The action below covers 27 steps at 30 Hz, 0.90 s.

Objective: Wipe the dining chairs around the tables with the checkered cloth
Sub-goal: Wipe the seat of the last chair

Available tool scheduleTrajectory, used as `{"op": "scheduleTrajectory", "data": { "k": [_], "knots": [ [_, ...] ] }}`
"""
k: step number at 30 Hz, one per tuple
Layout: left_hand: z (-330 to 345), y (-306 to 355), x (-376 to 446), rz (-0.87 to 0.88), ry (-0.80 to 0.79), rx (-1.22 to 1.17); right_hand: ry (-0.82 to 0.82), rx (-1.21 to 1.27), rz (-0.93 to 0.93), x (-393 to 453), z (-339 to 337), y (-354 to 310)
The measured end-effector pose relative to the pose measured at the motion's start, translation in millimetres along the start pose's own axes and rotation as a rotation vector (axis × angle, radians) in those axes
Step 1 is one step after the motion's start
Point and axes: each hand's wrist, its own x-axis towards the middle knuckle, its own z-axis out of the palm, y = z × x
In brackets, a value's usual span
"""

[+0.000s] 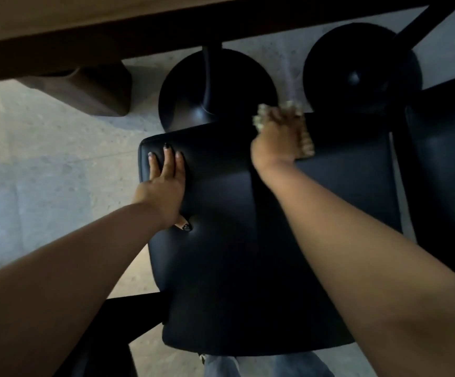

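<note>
Two hands are working on one black padded dining chair (248,240), seen from above beside the wooden table (112,20). The left hand (163,183) is lying flat on the chair's upper left corner, fingers straight and slightly apart, thumb pressing into the padding lower down, apparently steadying it. The right hand (278,137) is reaching over the far edge, fingers curling around the bunched checkered cloth (306,142), which is showing on both sides of the hand; the blur there makes the exact grip hard to read. The wiping step seems to be under way on this chair, along its far edge near the round table bases (193,88). Next, the cloth probably needs drawing across the rest of the padded surface, keeping it pressed flat, before shifting to the neighbouring dark chair (444,164) at the right.
</note>
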Motion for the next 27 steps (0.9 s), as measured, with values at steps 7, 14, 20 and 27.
{"op": "scheduleTrajectory", "data": {
  "k": [7,14,20,27],
  "knots": [
    [0.3,-48.0,-2.4,0.170,0.009,-0.181,-0.151,0.058,-0.578,-34.6,45.3,-140.2],
    [-6.6,-27.2,-17.7,0.094,-0.129,-0.028,0.026,0.139,-0.647,-25.1,5.7,-6.1],
    [-9.0,-6.7,-30.6,0.017,-0.199,0.127,-0.077,0.090,-0.566,-95.2,7.4,36.9],
    [-8.1,21.0,-34.9,0.067,-0.181,0.182,-0.523,-0.199,-1.646,-252.7,29.8,128.5]
  ]
}}
